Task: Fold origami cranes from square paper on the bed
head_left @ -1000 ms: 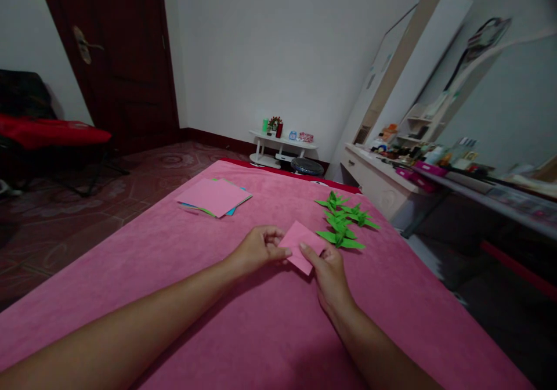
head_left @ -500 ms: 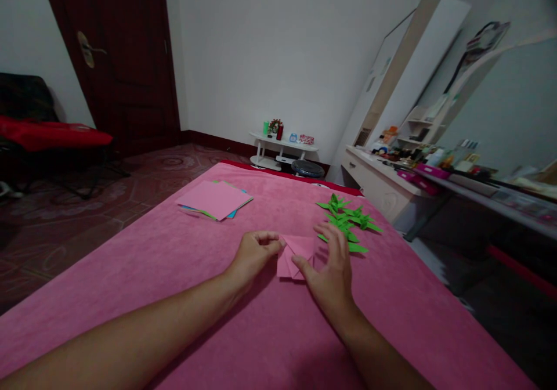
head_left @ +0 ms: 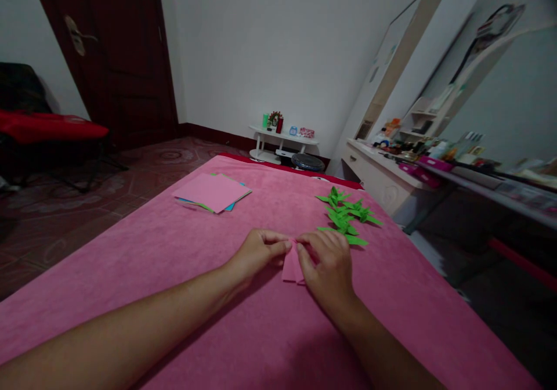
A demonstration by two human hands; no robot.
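A piece of pink origami paper [head_left: 292,269], partly folded, sits between my two hands low over the pink cloth [head_left: 209,320]. My left hand [head_left: 261,252] pinches its upper left edge between thumb and fingers. On the other side my right hand [head_left: 328,259] is closed on the upper right part, thumb and fingertips close to those of the left. The right hand covers much of the paper's right half. Just beyond the right hand lie several folded green paper pieces [head_left: 342,219] with pointed tips.
A stack of square paper sheets [head_left: 213,191], pink on top with blue and green edges, lies at the far left of the cloth. A low white shelf [head_left: 285,136] stands behind. To the right is a cluttered dressing table [head_left: 387,169]; a red-covered chair [head_left: 47,127] is at left.
My right hand has moved left and its fingers have closed in beside the left hand's. Less of the pink paper shows, and it looks narrower. The view has tilted slightly.
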